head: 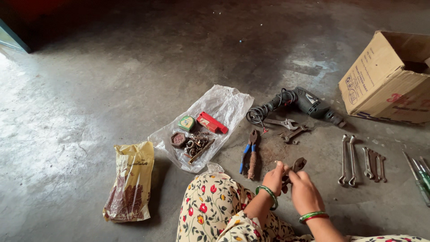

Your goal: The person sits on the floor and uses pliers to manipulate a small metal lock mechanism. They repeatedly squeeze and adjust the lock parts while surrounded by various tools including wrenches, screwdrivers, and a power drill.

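Observation:
My left hand (274, 177) and my right hand (304, 190) meet over the concrete floor, both gripping a dark rusty plier-like tool (295, 166) whose jaws point up and to the right. Each wrist wears green bangles. Just left of my hands lie blue-handled pliers (245, 154) and a rusty pair beside them (253, 159). My knee in a floral garment (210, 201) is at the bottom.
An electric drill (309, 104) with coiled cord lies beyond, with an adjustable wrench (282, 122) near it. Spanners (348, 160) and screwdrivers (419, 177) lie at right. A cardboard box (385, 78) stands far right. A clear plastic sheet (210, 121) holds small parts; a yellow bag (131, 179) lies left.

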